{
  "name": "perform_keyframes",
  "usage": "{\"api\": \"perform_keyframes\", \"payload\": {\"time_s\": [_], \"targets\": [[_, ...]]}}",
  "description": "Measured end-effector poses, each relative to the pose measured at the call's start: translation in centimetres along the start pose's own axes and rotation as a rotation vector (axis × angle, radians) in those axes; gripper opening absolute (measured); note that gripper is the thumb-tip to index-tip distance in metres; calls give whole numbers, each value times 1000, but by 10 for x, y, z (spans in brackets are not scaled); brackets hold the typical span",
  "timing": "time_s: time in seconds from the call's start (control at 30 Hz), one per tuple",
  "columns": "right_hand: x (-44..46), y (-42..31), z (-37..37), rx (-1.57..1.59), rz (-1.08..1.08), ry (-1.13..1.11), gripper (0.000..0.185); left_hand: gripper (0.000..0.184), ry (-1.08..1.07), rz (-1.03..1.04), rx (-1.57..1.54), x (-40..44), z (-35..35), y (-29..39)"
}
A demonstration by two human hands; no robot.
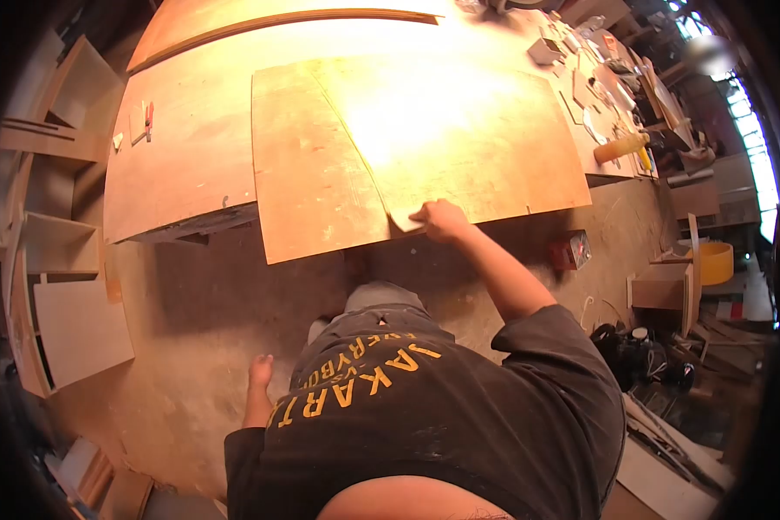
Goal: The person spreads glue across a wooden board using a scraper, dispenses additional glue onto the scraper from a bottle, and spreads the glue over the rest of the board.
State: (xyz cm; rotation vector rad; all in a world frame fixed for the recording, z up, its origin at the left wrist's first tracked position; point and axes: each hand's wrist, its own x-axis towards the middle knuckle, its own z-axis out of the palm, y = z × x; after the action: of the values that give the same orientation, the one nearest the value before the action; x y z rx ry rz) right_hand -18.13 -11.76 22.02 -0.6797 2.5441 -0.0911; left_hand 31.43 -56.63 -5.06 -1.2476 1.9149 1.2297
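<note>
A thin plywood sheet [494, 186] lies across the workbench, its near edge overhanging the front. A dark slanting line runs over it to a small gap at that near edge. Right beside the gap, my right hand [445, 221] is closed on the sheet's edge, where the corner looks slightly raised. My left hand [260, 371] hangs low beside my body, away from the bench. It is small in view and its fingers are not clear; nothing shows in it. Glare washes out the middle of the sheet.
The pale workbench [182, 186] carries red-handled pliers [149, 121] at left and a long wooden strip [295, 19] at the back. A yellowish bottle [620, 149] stands among clutter at right. A red box [570, 251] sits below the bench edge. Cabinet frames [61, 243] line the left.
</note>
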Motion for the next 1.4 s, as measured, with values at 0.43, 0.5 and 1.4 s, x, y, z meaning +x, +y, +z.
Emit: {"api": "perform_keyframes", "payload": {"time_s": [0.43, 0.5, 1.4], "targets": [[3, -43, -66, 1043, -72, 398, 34, 63, 75, 78, -42, -5, -7, 47], [41, -62, -108, 1071, -78, 370, 31, 62, 101, 60, -30, -14, -6, 56], [473, -169, -127, -42, -171, 573, 29, 39, 367, -281, -440, -116, 56, 86]]}}
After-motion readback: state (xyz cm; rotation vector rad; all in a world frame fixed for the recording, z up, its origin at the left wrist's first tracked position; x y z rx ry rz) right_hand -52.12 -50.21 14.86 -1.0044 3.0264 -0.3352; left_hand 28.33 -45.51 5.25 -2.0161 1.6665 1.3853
